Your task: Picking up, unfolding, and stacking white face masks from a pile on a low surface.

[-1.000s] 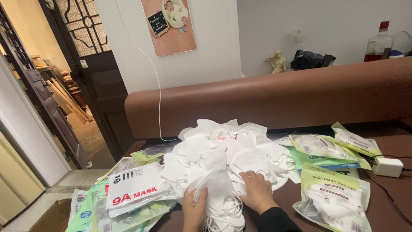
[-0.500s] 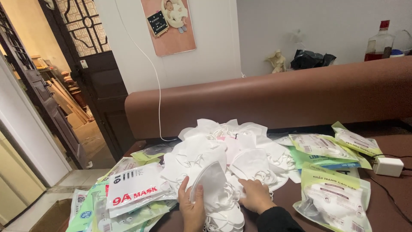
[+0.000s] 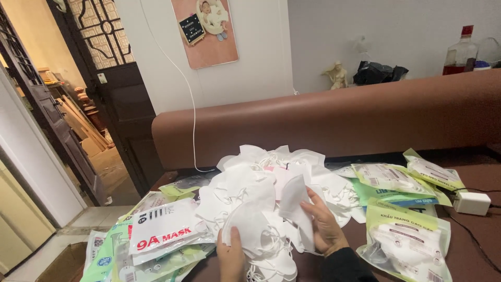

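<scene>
Dim room, white walls, dark carved door (image 3: 112, 99) at left, pink poster (image 3: 204, 32) on wall, white cable (image 3: 180, 89) hanging down from it. Long brown padded backrest (image 3: 334, 117) across the middle; figurine (image 3: 338, 75), black bag (image 3: 377, 73) and bottle (image 3: 460, 52) on the ledge behind it.

Dark brown counter (image 3: 477, 230) below, crowded. Pile of loose white masks (image 3: 261, 183) heaped at centre, ear loops tangled. Flat mask packets (image 3: 162, 232) stacked at left, white and green, overlapping, some hanging over the edge. More green-topped packets (image 3: 396, 183) at right, one larger clear packet (image 3: 409, 243) nearest the bottom edge, masks visible inside. White charger block (image 3: 471, 202) at far right, black cord running from it.

Left hand (image 3: 231, 257) low in view, fingers closed round the lower edge of a cupped white mask (image 3: 245, 224), held upright above the pile. Right hand (image 3: 326, 227) just beside, dark sleeve at wrist, thumb and fingers pinching a folded white mask (image 3: 293, 198), tilted up on edge. Both masks near each other, not clearly touching, directly over the near side of the pile, between left and right packets.
</scene>
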